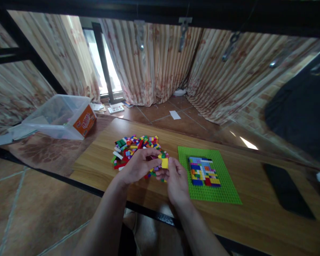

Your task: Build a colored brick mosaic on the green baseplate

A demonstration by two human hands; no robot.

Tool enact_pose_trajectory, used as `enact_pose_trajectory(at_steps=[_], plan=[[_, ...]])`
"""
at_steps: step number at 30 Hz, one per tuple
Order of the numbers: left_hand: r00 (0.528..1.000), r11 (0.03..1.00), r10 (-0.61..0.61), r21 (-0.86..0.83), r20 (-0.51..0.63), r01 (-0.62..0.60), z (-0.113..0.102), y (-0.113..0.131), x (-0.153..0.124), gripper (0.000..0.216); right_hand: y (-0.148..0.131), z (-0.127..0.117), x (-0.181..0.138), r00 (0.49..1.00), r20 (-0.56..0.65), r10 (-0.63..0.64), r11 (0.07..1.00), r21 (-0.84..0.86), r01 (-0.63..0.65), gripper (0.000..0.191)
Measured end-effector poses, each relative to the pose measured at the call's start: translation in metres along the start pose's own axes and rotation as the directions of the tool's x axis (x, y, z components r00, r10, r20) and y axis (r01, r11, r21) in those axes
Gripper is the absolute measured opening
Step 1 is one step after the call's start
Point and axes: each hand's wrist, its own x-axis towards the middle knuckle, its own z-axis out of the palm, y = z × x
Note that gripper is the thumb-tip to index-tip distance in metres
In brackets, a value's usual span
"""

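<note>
Both hands meet over the front of the brick pile, pinching a yellow toy brick (164, 163) between them. My left hand (141, 164) has thumb and forefinger closed at the brick's left side. From the other side, my right hand (176, 175) grips it with thumb and curled fingers. A bit of green and yellow shows just above the brick; whether it is joined on, I cannot tell. Behind and under the hands lies a heap of loose coloured bricks (133, 146). To the right, a green baseplate (226, 185) carries a flat patch of multicoloured bricks (204, 172).
The wooden tabletop (98, 160) stretches from left to right. A dark flat object (288, 190) lies on its right part. At the left stands a clear plastic bin (61, 124) with an orange label. Metal clips (183, 33) hang from a dark bar overhead.
</note>
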Motion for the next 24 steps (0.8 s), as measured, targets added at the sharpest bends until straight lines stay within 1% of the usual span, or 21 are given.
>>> enact_pose_trajectory(at_steps=[1, 3, 6, 8, 11, 17, 21, 24], plan=[[1.0, 1.0, -0.007, 0.004, -0.022, 0.007, 0.002, -0.001, 0.001, 0.017, 0.0, -0.001, 0.001, 1.0, 0.007, 0.014, 1.0, 0.003, -0.014, 0.046], [0.999, 1.0, -0.009, 0.016, -0.046, 0.01, 0.005, -0.003, 0.003, 0.016, -0.002, -0.004, 0.002, 1.0, 0.001, 0.016, 0.999, -0.045, -0.016, 0.046], [0.997, 0.998, -0.002, 0.055, -0.083, 0.007, 0.005, -0.004, 0.005, 0.018, -0.007, -0.007, 0.002, 0.999, -0.025, -0.045, 0.986, -0.16, 0.041, 0.043], [0.996, 0.998, -0.005, 0.066, -0.086, 0.011, 0.005, -0.002, 0.005, 0.021, -0.01, -0.009, 0.002, 0.996, -0.023, -0.086, 0.98, -0.184, 0.081, 0.041], [0.999, 0.998, -0.011, 0.068, -0.053, 0.015, 0.005, -0.001, 0.005, 0.024, -0.012, -0.009, 0.003, 0.996, -0.01, -0.091, 0.984, -0.156, 0.088, 0.04], [0.999, 0.996, -0.022, 0.09, 0.03, 0.019, 0.006, -0.002, 0.005, 0.022, -0.008, -0.009, 0.004, 0.999, -0.034, -0.028, 0.996, -0.085, 0.025, 0.037], [0.999, 0.995, -0.036, 0.096, 0.023, 0.034, 0.009, 0.0, 0.004, 0.021, -0.005, -0.008, 0.003, 0.999, -0.015, -0.029, 0.997, -0.071, 0.028, 0.036], [0.998, 0.996, -0.063, 0.065, 0.005, 0.062, 0.011, 0.001, 0.004, 0.021, -0.003, -0.008, 0.002, 1.0, 0.004, -0.02, 0.998, -0.054, 0.02, 0.035]])
